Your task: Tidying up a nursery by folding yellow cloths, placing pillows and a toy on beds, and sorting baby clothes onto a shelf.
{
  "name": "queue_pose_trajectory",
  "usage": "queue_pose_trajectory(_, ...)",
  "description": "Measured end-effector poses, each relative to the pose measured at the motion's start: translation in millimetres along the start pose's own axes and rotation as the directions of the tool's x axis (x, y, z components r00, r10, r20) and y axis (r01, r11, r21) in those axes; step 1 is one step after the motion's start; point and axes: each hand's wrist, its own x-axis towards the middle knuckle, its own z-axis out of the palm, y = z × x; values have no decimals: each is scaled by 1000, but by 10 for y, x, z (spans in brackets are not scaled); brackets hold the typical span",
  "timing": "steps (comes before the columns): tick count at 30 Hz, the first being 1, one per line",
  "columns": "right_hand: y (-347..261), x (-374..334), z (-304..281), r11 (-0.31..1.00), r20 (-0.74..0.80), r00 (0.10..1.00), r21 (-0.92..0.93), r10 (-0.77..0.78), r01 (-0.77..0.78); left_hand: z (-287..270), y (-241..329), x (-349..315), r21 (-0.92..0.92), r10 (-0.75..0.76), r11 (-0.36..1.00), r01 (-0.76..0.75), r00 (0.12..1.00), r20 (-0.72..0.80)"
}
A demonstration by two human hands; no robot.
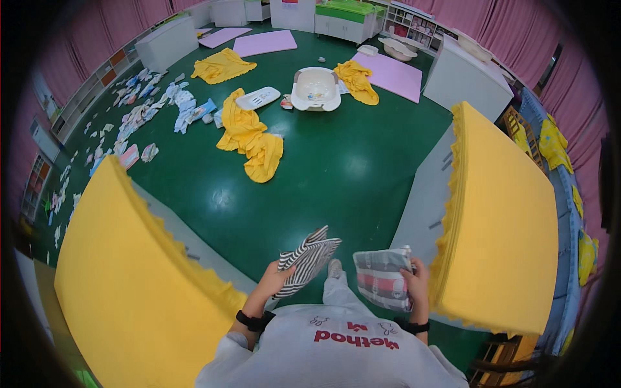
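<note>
Left hand (277, 278) is gripping black-and-white striped cloth (312, 258) at 6 o'clock of view; right hand (419, 282) is clasping right edge of grey-and-pink plaid folded cloth (381, 279) at 5 o'clock. Step in hand: seemingly handling both cloths, held apart. Next move: probably calling for steady grips, clear of left ruffled yellow cover (145, 271) at 8 o'clock and right ruffled yellow cover (508, 213) at 3. Left forearm is pointing toward 1 o'clock, right toward 12.
</note>
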Motion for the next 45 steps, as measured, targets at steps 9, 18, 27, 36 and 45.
queue_pose_trajectory(9,-438,3010,484,907,214,977,-406,-23,110,-243,445,2129,40,40,999,-30,960,-277)
queue_pose_trajectory(18,-375,5829,974,876,70,997,-478,-23,54,-535,1239,4810,240,52,969,64,892,-450)
queue_pose_trajectory(27,-547,7749,928,931,-201,971,-314,129,-188,-364,2406,8251,216,142,972,-97,969,-201)
queue_pose_trajectory(36,-925,10638,1737,735,17,996,-677,86,-52,-76,2846,10231,110,1,993,33,955,-295)
queue_pose_trajectory(45,-1106,13417,2529,684,114,992,-720,-50,118,-620,2808,11738,305,121,946,114,746,-654)
